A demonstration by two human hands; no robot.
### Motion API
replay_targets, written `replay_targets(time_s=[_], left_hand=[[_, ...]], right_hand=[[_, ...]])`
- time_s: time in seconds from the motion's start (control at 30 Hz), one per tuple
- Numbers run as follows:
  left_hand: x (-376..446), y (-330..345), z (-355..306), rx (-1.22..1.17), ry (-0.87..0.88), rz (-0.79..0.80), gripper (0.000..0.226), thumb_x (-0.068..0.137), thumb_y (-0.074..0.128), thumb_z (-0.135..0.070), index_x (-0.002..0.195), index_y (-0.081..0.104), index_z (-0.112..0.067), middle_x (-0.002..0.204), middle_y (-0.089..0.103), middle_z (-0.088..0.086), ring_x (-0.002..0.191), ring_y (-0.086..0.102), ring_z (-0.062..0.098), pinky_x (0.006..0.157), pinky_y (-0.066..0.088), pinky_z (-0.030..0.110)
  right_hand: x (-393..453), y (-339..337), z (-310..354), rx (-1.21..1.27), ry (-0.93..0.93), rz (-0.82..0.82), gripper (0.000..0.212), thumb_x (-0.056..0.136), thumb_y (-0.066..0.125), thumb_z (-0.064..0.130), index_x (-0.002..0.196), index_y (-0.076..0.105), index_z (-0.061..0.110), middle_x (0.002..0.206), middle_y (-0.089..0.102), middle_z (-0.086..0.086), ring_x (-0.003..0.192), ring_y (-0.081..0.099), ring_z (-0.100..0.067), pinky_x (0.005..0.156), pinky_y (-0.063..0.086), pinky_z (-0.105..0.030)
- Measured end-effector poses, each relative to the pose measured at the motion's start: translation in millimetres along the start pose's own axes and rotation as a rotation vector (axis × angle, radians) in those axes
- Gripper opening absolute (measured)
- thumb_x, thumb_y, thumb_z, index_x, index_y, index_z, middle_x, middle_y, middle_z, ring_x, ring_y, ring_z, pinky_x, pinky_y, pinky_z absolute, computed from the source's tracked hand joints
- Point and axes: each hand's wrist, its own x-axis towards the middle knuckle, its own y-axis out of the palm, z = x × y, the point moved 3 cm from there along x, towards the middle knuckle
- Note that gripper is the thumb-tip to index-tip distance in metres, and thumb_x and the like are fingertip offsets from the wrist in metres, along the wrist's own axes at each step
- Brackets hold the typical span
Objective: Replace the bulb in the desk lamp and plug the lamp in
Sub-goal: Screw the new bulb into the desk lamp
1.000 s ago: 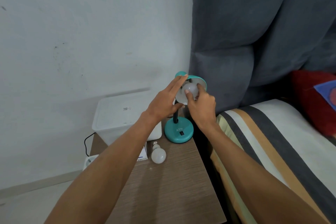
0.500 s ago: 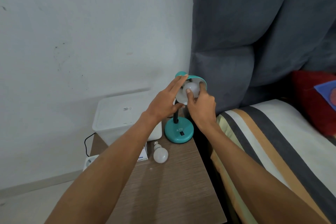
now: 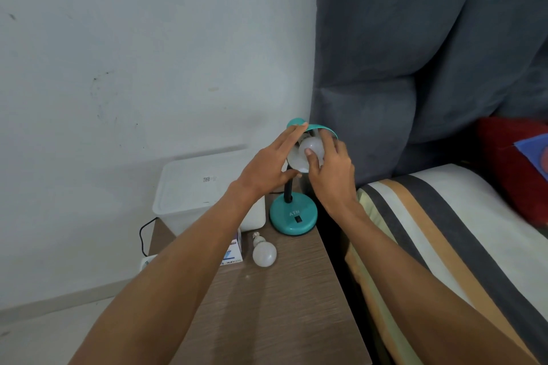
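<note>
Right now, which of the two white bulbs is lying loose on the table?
The round white bulb on the wooden bedside table, its metal screw base bare. The other white bulb sits inside the teal lamp shade, gripped by the right hand.

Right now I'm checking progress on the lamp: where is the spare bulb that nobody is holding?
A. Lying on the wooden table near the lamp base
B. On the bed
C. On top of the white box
A: the loose bulb lies on the wooden table, just in front of the teal lamp base.
</note>
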Motion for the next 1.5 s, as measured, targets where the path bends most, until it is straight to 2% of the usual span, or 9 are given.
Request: replay_targets(time_s=[0.17,0.33,0.5,0.63,0.8,1.0,1.2,1.37,1.5], left_hand=[[-1,-1,2,-0.002,-0.007,0.009,0.093,0.09,0.079,-0.024,0.163,0.02,-0.024,0.168,0.029,0.004,0.145,0.045,0.03,0.116,0.045,0.044],[-1,-2,-1,0.009,-0.009,0.017,0.092,0.09,0.079,-0.022,0.162,0.022,-0.021,0.168,0.03,0.007,0.142,0.048,0.033,0.114,0.044,0.042],[-1,-4,-1,0.021,-0.003,0.032,0.092,0.091,0.078,-0.022,0.163,0.02,-0.022,0.168,0.03,0.006,0.138,0.052,0.034,0.113,0.047,0.042],[-2,-5,0,0.02,-0.006,0.033,0.092,0.092,0.077,-0.023,0.163,0.019,-0.024,0.169,0.028,0.004,0.138,0.053,0.034,0.113,0.048,0.044],[-1,-3,0,0.032,-0.016,0.033,0.094,0.091,0.078,-0.023,0.163,0.019,-0.024,0.169,0.028,0.005,0.138,0.053,0.036,0.113,0.048,0.045],[0,-2,1,0.039,-0.019,0.04,0.097,0.091,0.079,-0.021,0.164,0.016,-0.028,0.169,0.026,0.003,0.13,0.059,0.037,0.108,0.051,0.044],[2,-4,2,0.049,-0.02,0.045,0.096,0.09,0.079,-0.021,0.163,0.016,-0.026,0.168,0.028,0.006,0.131,0.058,0.037,0.109,0.051,0.046],[2,0,3,0.06,-0.032,0.057,0.1,0.089,0.08,-0.019,0.163,0.013,-0.03,0.169,0.026,0.003,0.125,0.062,0.037,0.106,0.053,0.046],[1,1,3,0.062,-0.03,0.051,0.101,0.089,0.08,-0.018,0.163,0.012,-0.031,0.169,0.025,0.002,0.123,0.063,0.037,0.105,0.054,0.045]], right_hand=[[-3,5,-6,-0.075,-0.085,0.109,0.058,0.089,0.071,0.023,0.141,0.047,0.018,0.136,0.05,-0.013,0.108,0.061,-0.033,0.089,0.055,-0.046],[4,5,-7,-0.017,0.184,0.067,0.057,0.095,0.049,0.055,0.136,0.048,0.014,0.109,0.069,-0.015,0.097,0.069,-0.034,0.081,0.058,-0.046],[-1,0,3,-0.06,-0.038,-0.007,0.042,0.099,0.056,0.033,0.138,0.049,0.018,0.134,0.05,-0.015,0.103,0.063,-0.034,0.083,0.055,-0.043],[-2,4,-1,-0.134,-0.113,0.095,0.055,0.09,0.069,0.029,0.14,0.048,0.019,0.136,0.048,-0.012,0.106,0.061,-0.035,0.083,0.056,-0.047],[7,4,-6,-0.022,0.227,0.055,0.056,0.095,0.055,0.049,0.136,0.051,0.012,0.111,0.069,-0.017,0.099,0.067,-0.037,0.083,0.056,-0.045],[0,2,2,-0.067,-0.088,0.073,0.058,0.088,0.071,0.027,0.139,0.045,0.017,0.136,0.052,-0.011,0.113,0.059,-0.031,0.09,0.053,-0.044],[6,1,-3,0.103,0.173,0.063,0.058,0.088,0.071,0.035,0.139,0.05,0.015,0.119,0.068,-0.013,0.105,0.067,-0.029,0.091,0.051,-0.036],[5,1,0,-0.092,-0.065,0.093,0.066,0.083,0.078,0.029,0.139,0.046,0.015,0.136,0.054,-0.012,0.117,0.058,-0.031,0.094,0.051,-0.042],[5,7,-1,-0.084,-0.058,0.089,0.061,0.087,0.074,0.02,0.142,0.047,0.016,0.133,0.057,-0.014,0.114,0.06,-0.033,0.094,0.051,-0.044]])
